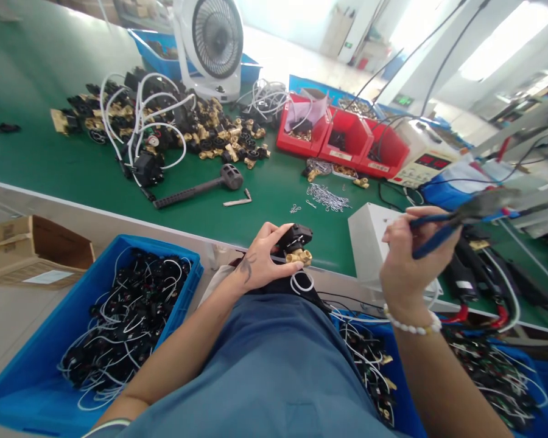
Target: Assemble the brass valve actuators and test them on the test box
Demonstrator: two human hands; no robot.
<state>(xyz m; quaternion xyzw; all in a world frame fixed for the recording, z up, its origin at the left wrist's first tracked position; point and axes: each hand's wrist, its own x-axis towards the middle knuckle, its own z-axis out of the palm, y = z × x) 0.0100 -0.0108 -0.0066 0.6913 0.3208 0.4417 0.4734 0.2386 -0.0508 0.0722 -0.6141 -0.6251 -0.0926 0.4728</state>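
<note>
The left hand pinches a black-plastic-and-brass valve at the green tabletop's front edge; the right hand grips blue-handled metal pliers. Valve's probably stiff, heavyish (maybe slick), best held across its body.

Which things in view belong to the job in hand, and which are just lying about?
Part of the job:
black-and-brass part, held in the left hand
blue-handled pliers, held in the right hand
small metal clips, probably

Apparently just lying about:
white fan
cardboard box
black mallet, untouched
</note>
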